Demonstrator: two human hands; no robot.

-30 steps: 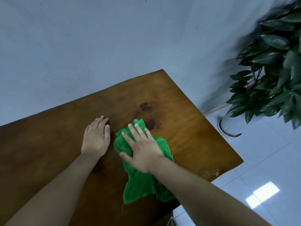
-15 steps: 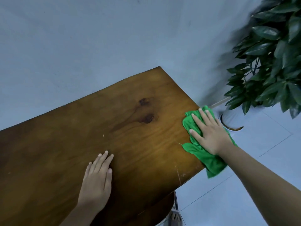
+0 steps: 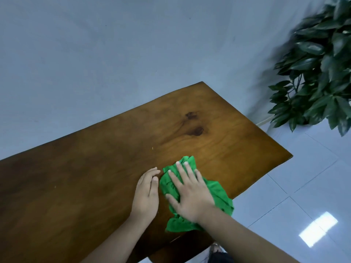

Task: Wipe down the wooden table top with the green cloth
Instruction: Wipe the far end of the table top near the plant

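The crumpled green cloth [image 3: 218, 192] of soft fabric lies on the brown wooden bench [image 3: 95, 177], close to the near edge and toward its right end. One corner of the cloth passes over that edge on the right side.

The right hand [image 3: 190, 194] lies flat on top of the cloth and presses it to the wood. Its fingers [image 3: 183, 173] are straight and a little spread, they point away from the person, and they hold nothing inside them. Green fabric shows in front of the fingertips, at the thumb side and behind the wrist.

The left hand [image 3: 147, 192] rests with the palm down on the bare wood, just beside the cloth on its left. Its fingers are straight and close together, also holding nothing. If the thumb touches the cloth, I cannot tell.

Farther on the bench top, two dark knots [image 3: 196, 130] are in the wood grain, well apart from the cloth.

Behind the bench stands a plain grey-blue wall [image 3: 114, 54]. At the right, a plant with dark green leaves [image 3: 319, 76] stands on the pale tiled floor [image 3: 303, 186], and a bright patch of reflected light [image 3: 318, 231] lies on the tiles.
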